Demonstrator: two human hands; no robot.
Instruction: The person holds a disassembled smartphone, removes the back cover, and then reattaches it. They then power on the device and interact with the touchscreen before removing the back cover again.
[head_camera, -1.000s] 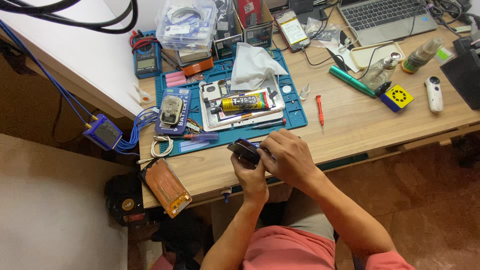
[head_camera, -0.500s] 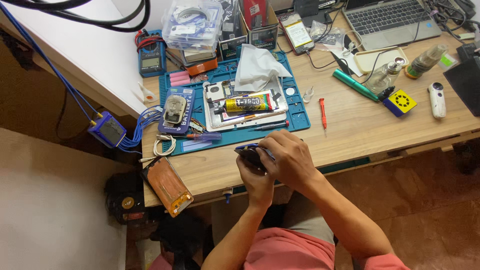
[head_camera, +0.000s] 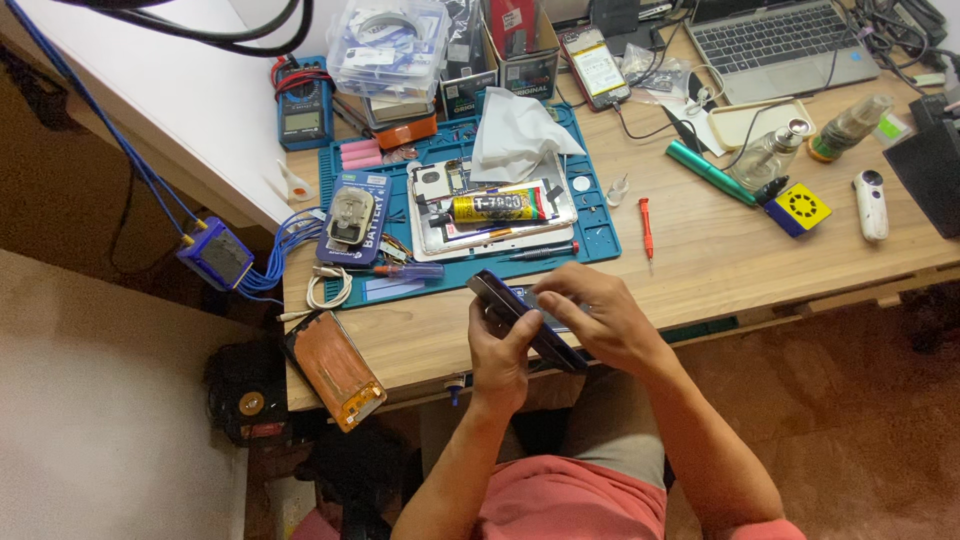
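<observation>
A dark phone (head_camera: 515, 312) is held tilted above the front edge of the wooden desk (head_camera: 720, 260). My left hand (head_camera: 500, 360) grips it from below, thumb on its face. Fingertips of my right hand (head_camera: 600, 320) press on the phone's upper side. Just beyond lies a blue work mat (head_camera: 595, 235) with an opened phone body and a yellow glue tube (head_camera: 497, 207) on it.
A red screwdriver (head_camera: 646, 222), a green pen (head_camera: 710, 172), a white cloth (head_camera: 520, 135), a battery pack (head_camera: 352, 218), a multimeter (head_camera: 304, 105), a laptop (head_camera: 775, 40) and small bottles lie on the desk. An orange-backed panel (head_camera: 335, 368) overhangs the front left corner.
Both hands have kept the phone and turned it slightly; my right fingers have shifted along its upper side. The view has dipped a little.
</observation>
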